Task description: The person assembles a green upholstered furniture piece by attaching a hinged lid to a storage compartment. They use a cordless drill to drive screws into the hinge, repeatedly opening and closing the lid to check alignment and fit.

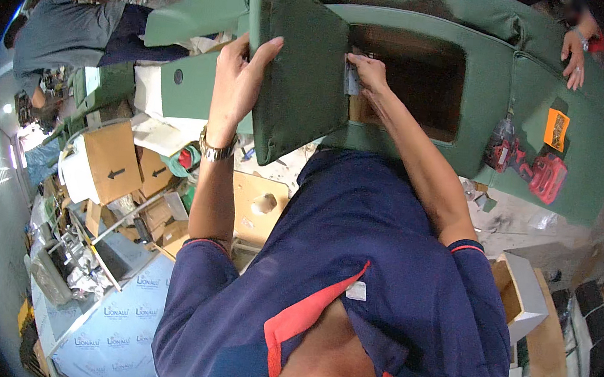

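A green padded panel (302,72) stands tilted up beside a rectangular opening (428,84) in a long green upholstered piece (487,83). My left hand (244,74) is closed round the panel's outer left edge, with the thumb over its face. At the panel's right edge, by the opening, my right hand (368,73) is closed with its fingers pinched against a small silvery metal plate (351,80), which looks like a hinge. The fingertips partly cover that plate. Inside, the opening is dark brown.
On the green piece's right end lie a red cordless drill (502,146), another red tool (548,178) and an orange packet of screws (557,130). Another person's hand (574,58) rests at the top right. A person in grey (70,32) bends at the left, near cardboard boxes (108,159).
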`<state>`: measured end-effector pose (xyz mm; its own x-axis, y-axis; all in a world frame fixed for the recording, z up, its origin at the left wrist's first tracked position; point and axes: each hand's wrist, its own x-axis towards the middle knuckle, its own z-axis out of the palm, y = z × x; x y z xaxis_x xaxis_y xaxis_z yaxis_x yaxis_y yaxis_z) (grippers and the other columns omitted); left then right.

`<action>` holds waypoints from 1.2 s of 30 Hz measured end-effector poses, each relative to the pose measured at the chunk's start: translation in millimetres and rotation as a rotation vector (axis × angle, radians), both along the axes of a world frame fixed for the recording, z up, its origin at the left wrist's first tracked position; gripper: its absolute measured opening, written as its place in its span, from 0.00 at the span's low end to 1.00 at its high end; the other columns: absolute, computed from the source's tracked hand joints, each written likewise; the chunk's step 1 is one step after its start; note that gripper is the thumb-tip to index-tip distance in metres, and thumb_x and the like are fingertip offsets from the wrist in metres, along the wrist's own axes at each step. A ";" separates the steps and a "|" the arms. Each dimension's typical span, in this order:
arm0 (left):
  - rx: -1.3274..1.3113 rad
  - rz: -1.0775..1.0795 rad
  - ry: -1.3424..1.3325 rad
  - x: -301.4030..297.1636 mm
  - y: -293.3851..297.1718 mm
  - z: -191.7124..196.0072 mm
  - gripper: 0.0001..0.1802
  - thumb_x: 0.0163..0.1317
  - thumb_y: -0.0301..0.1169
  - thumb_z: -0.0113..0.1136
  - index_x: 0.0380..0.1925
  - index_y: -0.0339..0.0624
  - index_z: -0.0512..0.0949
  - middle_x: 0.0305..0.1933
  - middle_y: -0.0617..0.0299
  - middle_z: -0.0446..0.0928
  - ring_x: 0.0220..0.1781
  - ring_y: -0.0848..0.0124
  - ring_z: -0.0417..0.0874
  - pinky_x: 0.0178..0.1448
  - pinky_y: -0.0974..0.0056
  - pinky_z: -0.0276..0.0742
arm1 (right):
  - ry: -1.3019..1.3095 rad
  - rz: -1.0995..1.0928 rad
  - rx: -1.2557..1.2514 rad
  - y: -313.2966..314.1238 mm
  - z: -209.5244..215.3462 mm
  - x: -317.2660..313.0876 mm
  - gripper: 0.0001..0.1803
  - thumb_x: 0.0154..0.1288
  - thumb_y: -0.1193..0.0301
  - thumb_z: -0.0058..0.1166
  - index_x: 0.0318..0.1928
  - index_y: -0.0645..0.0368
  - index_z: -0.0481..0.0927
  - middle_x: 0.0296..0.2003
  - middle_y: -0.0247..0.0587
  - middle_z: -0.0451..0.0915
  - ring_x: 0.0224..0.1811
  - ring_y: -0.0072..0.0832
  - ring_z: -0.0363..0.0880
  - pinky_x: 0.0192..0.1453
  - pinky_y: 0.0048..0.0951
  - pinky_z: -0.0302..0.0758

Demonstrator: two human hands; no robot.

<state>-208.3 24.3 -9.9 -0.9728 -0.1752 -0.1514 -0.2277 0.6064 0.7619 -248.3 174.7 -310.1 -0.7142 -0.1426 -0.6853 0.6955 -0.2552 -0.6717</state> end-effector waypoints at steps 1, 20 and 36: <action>0.004 -0.023 0.015 -1.8 0.3 -1.4 0.21 0.64 0.42 0.60 0.35 0.28 0.79 0.25 0.58 0.78 0.27 0.76 0.72 0.34 0.67 0.69 | 0.046 0.020 0.057 -0.4 -2.3 -0.9 0.15 0.65 0.64 0.63 0.42 0.64 0.87 0.33 0.35 0.85 0.30 0.21 0.80 0.35 0.26 0.76; 0.046 -0.049 0.082 -12.1 3.9 -19.1 0.21 0.62 0.42 0.60 0.38 0.30 0.80 0.28 0.51 0.81 0.27 0.69 0.78 0.36 0.63 0.74 | 0.077 -0.096 0.049 1.4 -35.9 13.9 0.17 0.61 0.60 0.68 0.42 0.59 0.86 0.31 0.33 0.84 0.29 0.21 0.80 0.32 0.26 0.76; 0.123 -0.178 0.099 -15.7 26.7 -17.7 0.20 0.64 0.41 0.59 0.45 0.33 0.78 0.36 0.50 0.83 0.36 0.65 0.83 0.43 0.62 0.76 | 0.401 0.309 0.341 24.9 4.3 28.6 0.21 0.69 0.65 0.56 0.57 0.64 0.80 0.49 0.43 0.84 0.49 0.27 0.81 0.54 0.30 0.76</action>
<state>-223.9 51.0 -27.5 -0.9979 0.0140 -0.0638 -0.0467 0.5311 0.8460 -219.7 199.6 -305.8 -0.8864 -0.2042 -0.4154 0.3794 0.1936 -0.9047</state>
